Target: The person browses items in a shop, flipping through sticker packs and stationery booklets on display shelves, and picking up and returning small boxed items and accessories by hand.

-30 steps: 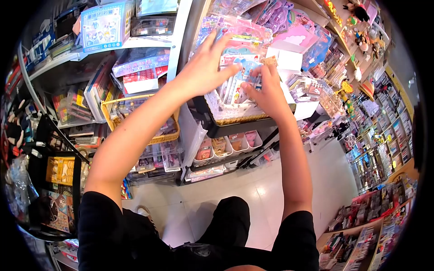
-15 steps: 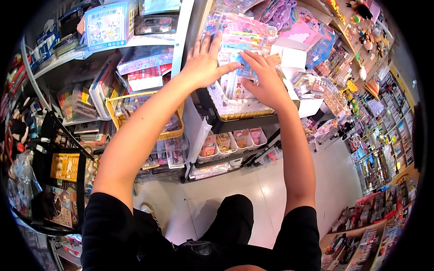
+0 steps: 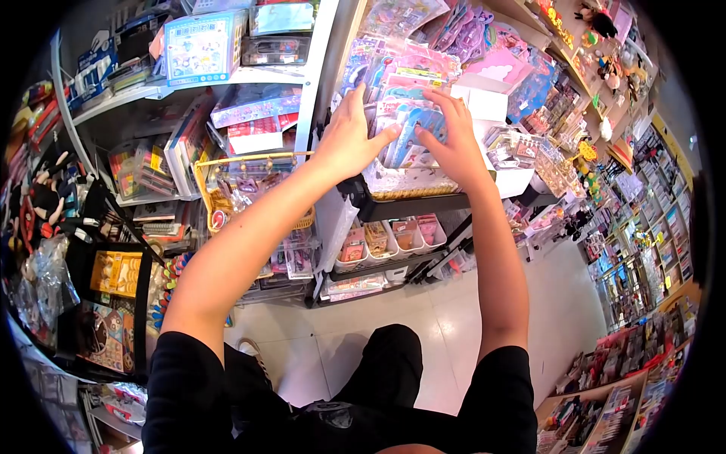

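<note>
Flat, colourful packets (image 3: 412, 125) stand leaning in a white-lined basket (image 3: 408, 184) before me. My left hand (image 3: 346, 144) is at their left edge, with its thumb against the front packet and its fingers pointing up along the side. On the right edge, my right hand (image 3: 457, 147) has its thumb in front and its fingers bent over the upper part of the packets. Between them the two hands hold the bunch upright. The left fingertips are partly hidden, and the print on the packets is too small to read.
More flat packs (image 3: 465, 34) and an open white box (image 3: 484, 102) lie behind the basket. White bins (image 3: 389, 242) sit on the shelf below. To the left are a wicker basket (image 3: 200, 189) and a blue box (image 3: 200, 47) on shelving.
My hands have gone from lying spread on the packets to gripping them at both sides. The front packets now stand more upright, with blue ones showing. The view has shifted slightly left.
</note>
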Tool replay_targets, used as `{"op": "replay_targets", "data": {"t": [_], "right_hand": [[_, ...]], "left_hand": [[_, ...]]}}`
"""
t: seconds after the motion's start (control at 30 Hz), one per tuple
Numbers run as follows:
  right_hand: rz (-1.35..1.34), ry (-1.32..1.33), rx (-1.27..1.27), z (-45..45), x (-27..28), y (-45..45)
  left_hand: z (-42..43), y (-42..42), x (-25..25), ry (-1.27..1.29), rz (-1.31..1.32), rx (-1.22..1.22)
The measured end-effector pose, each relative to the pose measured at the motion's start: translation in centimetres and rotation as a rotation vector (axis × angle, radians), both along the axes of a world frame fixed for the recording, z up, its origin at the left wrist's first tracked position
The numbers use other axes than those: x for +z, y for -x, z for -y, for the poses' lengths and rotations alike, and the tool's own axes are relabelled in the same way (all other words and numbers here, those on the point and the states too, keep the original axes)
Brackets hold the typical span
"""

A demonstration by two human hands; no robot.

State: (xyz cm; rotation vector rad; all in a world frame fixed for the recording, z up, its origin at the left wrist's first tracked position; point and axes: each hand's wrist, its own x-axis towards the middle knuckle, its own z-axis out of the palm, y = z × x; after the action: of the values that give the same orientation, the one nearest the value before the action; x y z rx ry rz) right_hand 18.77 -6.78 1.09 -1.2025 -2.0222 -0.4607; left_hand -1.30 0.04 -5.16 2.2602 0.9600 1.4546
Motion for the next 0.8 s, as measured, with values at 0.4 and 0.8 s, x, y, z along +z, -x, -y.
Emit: {"op": "replay_targets", "data": {"t": [0.4, 0.8], "right_hand": [[-0.343, 0.049, -0.272, -0.8, -1.3, 0.5], [-0.548, 0.311, -0.231, -2.7, -2.9, -1.1]], "left_hand": [[4.2, 1.9, 1.0, -0.083, -0.127, 0.186], [3.8, -0.5, -0.4, -0.229, -0.160, 0.376]]}}
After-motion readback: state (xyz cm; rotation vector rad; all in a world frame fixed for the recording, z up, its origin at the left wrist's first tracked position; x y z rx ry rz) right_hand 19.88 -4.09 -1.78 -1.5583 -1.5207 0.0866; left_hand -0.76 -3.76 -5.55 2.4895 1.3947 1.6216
